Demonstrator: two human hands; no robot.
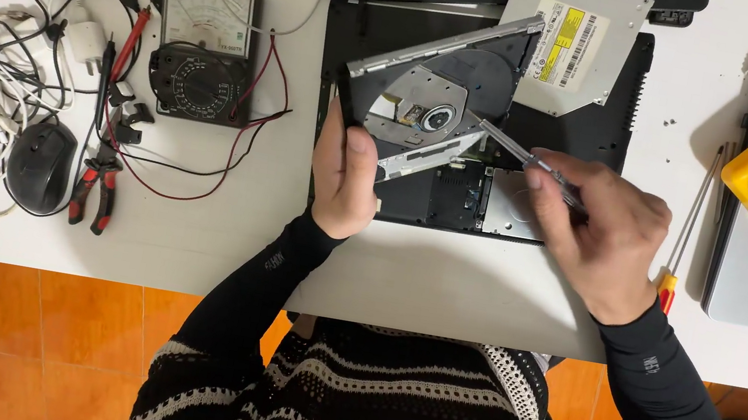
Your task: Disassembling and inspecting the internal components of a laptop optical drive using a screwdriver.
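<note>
The left hand [346, 178] grips the opened optical drive [433, 98] by its near edge, tilted above the dark laptop base [458, 194] on the worktop [187, 240]. The right hand [598, 232] pinches a screwdriver [506, 144], tip at the tray. The drive is out of the laptop, its metal cover [569, 40] seemingly off; inner parts remain in place. Any screw at the tip is too small to see.

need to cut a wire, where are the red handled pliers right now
In the head view the red-handled pliers lie on the white table at the left, just right of the black mouse and below the analog multimeter.
</note>
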